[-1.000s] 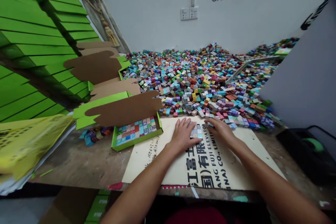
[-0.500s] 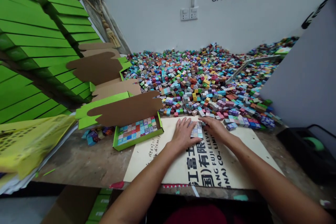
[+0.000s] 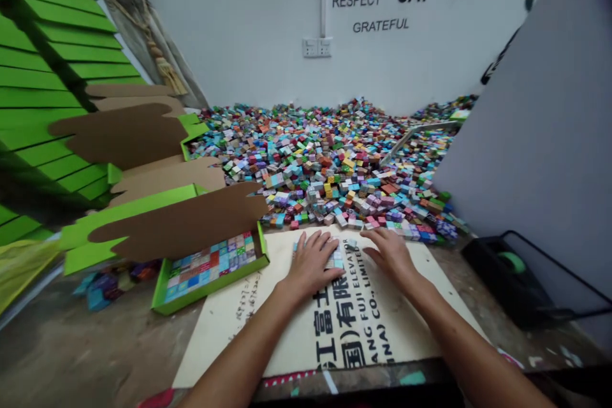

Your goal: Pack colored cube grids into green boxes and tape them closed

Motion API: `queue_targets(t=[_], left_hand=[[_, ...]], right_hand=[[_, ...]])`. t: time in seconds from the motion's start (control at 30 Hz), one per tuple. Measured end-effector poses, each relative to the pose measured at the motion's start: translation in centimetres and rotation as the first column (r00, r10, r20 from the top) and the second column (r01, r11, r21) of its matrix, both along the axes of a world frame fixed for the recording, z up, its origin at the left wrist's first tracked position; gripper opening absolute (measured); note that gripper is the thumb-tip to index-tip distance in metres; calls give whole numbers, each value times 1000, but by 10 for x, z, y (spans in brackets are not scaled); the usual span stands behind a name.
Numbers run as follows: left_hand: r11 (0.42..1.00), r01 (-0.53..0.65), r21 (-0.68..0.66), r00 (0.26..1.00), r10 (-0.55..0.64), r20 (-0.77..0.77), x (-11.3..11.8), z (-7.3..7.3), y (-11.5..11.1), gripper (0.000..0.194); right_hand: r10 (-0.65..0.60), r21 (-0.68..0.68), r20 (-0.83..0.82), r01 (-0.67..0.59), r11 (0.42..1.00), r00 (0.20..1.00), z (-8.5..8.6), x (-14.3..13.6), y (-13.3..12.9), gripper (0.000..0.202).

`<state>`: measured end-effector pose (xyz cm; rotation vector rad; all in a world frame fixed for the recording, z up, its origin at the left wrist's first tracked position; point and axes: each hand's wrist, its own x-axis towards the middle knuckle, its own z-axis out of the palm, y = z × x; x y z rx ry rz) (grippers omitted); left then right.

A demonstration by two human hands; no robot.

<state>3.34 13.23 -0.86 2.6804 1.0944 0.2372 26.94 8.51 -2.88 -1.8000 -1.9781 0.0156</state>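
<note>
My left hand (image 3: pixel 310 264) lies with fingers spread over a flat group of small patterned cubes (image 3: pixel 336 257) on the printed board (image 3: pixel 411 338). The palm hides part of the group; its right end shows between forefinger and thumb. To the right, my right hand (image 3: pixel 389 255) hovers just above the board with its fingers apart and nothing between them. A small light-blue piece (image 3: pixel 352 245) sits on the board between the two hands. At the left stands an open green box (image 3: pixel 165 293), its tray filled with rows of similar cubes.
A large heap of cubes (image 3: pixel 306 159) runs along the wall behind the board. Green boxes (image 3: pixel 33 89) are stacked at the left, with brown lids (image 3: pixel 134 131) standing open. On the right are a black tape dispenser (image 3: pixel 507 277) and a grey panel (image 3: pixel 521 134).
My right hand has moved away from the cubes to the right, opening a gap between the hands. My left hand stays over the group. The view has turned right and tilted up.
</note>
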Motion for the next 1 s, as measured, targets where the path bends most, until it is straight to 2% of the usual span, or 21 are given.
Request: queue_targets(t=[0.1,0.17,0.23,0.37,0.47,0.57,0.7,0.8,1.0], left_hand=[[1000,6,-9,1000,-6,3,-1,1,1,64],[1000,8,-19,1000,-8,-2,-1,1,1,64],[1000,6,-20,1000,-6,-5,0,1,1,65],[1000,5,-1,1000,-5,7,-2,-1,0,65],[1000,28,3,999,-28,18,-5,-3,-1,67],[999,35,5,999,-35,23,-5,-3,-2,68],[1000,-5,8,1000,5,26,0,1,-2,67],[1000,-11,15,1000,11,25,3,4,-4,67],[1000,19,-6,1000,-19,4,4,1,-6,64]], right_hand=[[-129,-24,97,132,991,987,1,37,-9,33],[-98,-60,80,103,993,992,-3,55,-12,35],[-7,-73,22,8,997,1000,-7,61,-12,33],[92,-71,-92,-99,993,991,-8,42,-16,25],[168,-79,-201,-187,979,965,-4,13,-24,21],[256,-97,-301,-296,950,919,-1,-16,-25,26],[186,-113,-336,-235,965,923,1,-42,-9,17],[179,-75,-361,-220,973,915,0,-46,3,13],[321,-27,-422,-365,930,848,-5,-32,8,18]])
